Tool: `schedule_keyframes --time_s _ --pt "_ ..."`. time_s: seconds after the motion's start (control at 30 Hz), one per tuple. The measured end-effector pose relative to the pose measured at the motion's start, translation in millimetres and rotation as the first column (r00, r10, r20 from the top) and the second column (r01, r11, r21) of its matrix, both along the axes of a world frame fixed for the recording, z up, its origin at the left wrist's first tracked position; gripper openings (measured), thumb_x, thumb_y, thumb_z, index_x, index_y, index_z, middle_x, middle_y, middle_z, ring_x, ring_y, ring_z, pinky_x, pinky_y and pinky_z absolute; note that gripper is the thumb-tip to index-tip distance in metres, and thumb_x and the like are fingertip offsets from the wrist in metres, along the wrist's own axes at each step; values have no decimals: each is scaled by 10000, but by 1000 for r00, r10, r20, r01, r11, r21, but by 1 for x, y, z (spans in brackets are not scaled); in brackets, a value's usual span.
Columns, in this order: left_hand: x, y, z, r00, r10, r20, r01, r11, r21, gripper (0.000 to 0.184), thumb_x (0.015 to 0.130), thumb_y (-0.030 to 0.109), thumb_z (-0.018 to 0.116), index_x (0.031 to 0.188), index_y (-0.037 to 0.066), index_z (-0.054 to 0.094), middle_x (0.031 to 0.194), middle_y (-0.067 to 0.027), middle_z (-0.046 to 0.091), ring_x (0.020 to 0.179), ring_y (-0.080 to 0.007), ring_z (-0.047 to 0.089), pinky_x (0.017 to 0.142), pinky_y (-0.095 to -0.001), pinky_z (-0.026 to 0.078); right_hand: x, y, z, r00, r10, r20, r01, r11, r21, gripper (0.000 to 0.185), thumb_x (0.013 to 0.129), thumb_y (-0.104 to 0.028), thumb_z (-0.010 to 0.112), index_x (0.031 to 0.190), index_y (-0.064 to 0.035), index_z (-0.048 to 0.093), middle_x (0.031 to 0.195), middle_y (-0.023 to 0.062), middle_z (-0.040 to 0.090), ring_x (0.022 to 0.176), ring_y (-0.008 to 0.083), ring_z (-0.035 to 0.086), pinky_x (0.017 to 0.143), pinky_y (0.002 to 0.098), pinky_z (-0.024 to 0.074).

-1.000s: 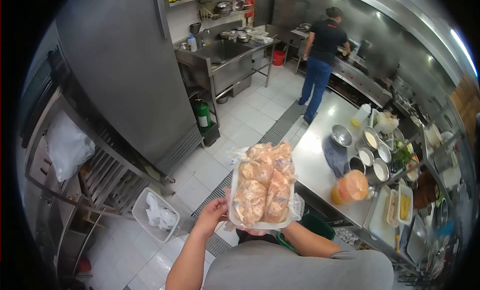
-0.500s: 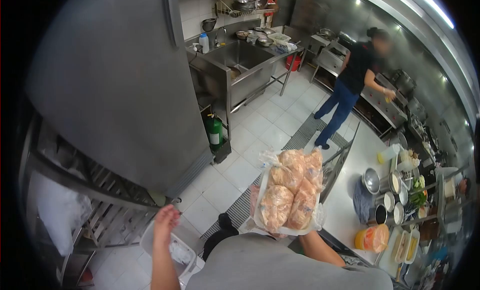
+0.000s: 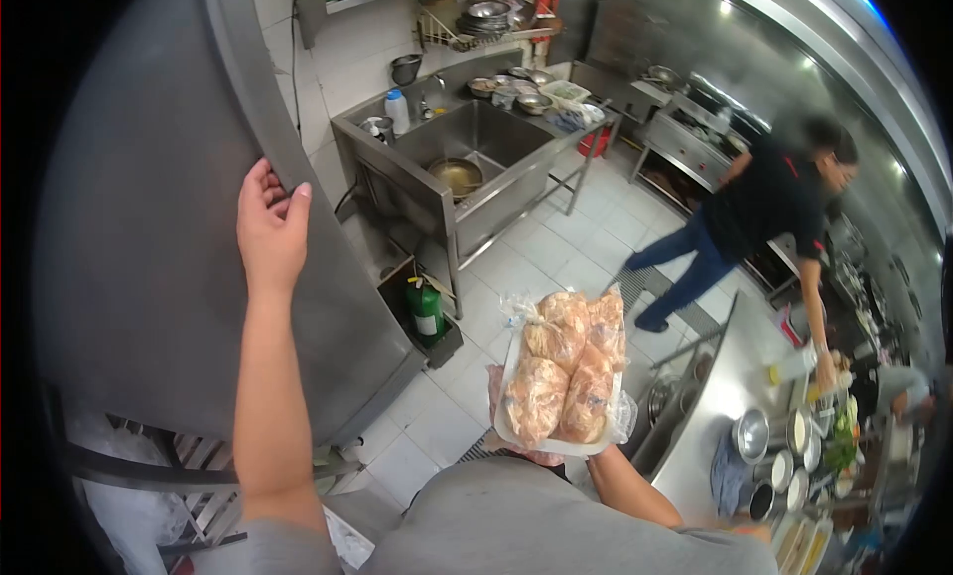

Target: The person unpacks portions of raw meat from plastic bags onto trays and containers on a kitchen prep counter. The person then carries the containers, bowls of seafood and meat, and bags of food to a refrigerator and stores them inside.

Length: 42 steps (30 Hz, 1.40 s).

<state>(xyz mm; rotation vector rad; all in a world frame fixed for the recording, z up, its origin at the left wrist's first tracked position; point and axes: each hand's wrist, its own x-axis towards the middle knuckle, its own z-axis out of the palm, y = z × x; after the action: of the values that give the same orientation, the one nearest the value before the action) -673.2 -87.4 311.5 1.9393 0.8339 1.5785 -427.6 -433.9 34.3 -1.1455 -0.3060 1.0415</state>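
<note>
A white tray (image 3: 508,361) with several clear plastic bags of pale pink raw meat (image 3: 564,366) is held in front of my body. My right hand (image 3: 596,454) supports it from below; its fingers are mostly hidden under the tray. My left hand (image 3: 274,215) is raised at the edge of the tall grey metal door (image 3: 149,227), its fingers bent at the rim and the thumb apart.
A steel sink (image 3: 467,138) stands beyond the door, with a green extinguisher (image 3: 426,309) below. At the right, a co-worker (image 3: 769,198) reaches over a steel counter (image 3: 740,376) with bowls (image 3: 751,434) and bottles.
My left hand has left the tray and risen to the door's edge. The tray now rests on my right hand alone. The co-worker has turned and come to the counter.
</note>
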Motion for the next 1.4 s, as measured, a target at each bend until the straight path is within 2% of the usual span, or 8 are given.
schedule_keyframes --time_s 0.4,0.93,1.1,1.17,1.23,1.27,1.33,1.4 --pt "-65 -76 -35 971 236 -23 -237 966 -106 361 915 28 619 1256 -55 535 1103 -95 605 1032 -156 581 939 -313 472 110 193 -8 956 292 16 -291 956 -41 353 1000 -247 564 1301 -62 575 1227 94 631 1143 235 602 970 405 484" --pt "-336 -238 -61 386 713 585 -541 689 -483 431 1050 308 410 1286 -1 595 1263 -139 643 1140 -275 618 1009 -466 488 -86 418 -47 691 702 -170 -722 683 -111 359 999 -250 565 1306 -64 570 1235 94 625 1154 237 597 976 407 481" --pt "-381 -227 -59 517 589 621 -325 807 -494 390 1030 300 452 1235 10 615 1224 -109 654 1149 -253 600 1007 -440 477 -155 459 -46 614 762 -206 -788 607 -103 360 999 -251 566 1307 -65 569 1237 94 624 1157 237 596 978 408 480" --pt "-420 -264 -109 276 876 396 -500 483 -719 368 1009 303 488 1221 32 619 1200 -94 657 1136 -239 597 981 -409 479 -174 467 -40 603 767 -219 -796 595 -109 361 998 -252 566 1308 -65 568 1238 94 623 1158 237 595 979 409 480" --pt "-436 -310 -204 133 926 -354 -680 -175 -712 354 994 287 516 1235 52 625 1150 -91 662 1071 -227 615 928 -362 481 -191 476 -36 596 769 -230 -801 589 -108 362 998 -252 566 1308 -66 568 1239 94 622 1159 237 594 979 409 479" --pt "-425 -331 -256 -13 929 -371 -410 -343 -845 345 985 268 535 1244 55 617 1083 -103 656 983 -214 625 828 -343 495 -199 480 -36 593 771 -232 -803 586 -106 362 998 -253 566 1309 -66 567 1239 94 622 1160 237 594 980 409 479" --pt "-390 -364 -328 379 751 -540 -29 -574 -818 283 919 197 599 1162 64 654 993 -108 659 912 -237 643 729 -426 525 -210 484 -35 594 770 -235 -803 586 -111 363 998 -253 566 1309 -66 567 1240 94 621 1161 237 594 981 409 479" --pt "-337 -290 -306 654 696 -297 34 -419 -907 376 929 287 605 1231 64 623 1075 -117 664 984 -251 646 775 -456 504 -228 482 -36 603 760 -242 -797 590 -129 364 998 -253 567 1310 -67 566 1241 94 621 1163 238 593 981 410 478"
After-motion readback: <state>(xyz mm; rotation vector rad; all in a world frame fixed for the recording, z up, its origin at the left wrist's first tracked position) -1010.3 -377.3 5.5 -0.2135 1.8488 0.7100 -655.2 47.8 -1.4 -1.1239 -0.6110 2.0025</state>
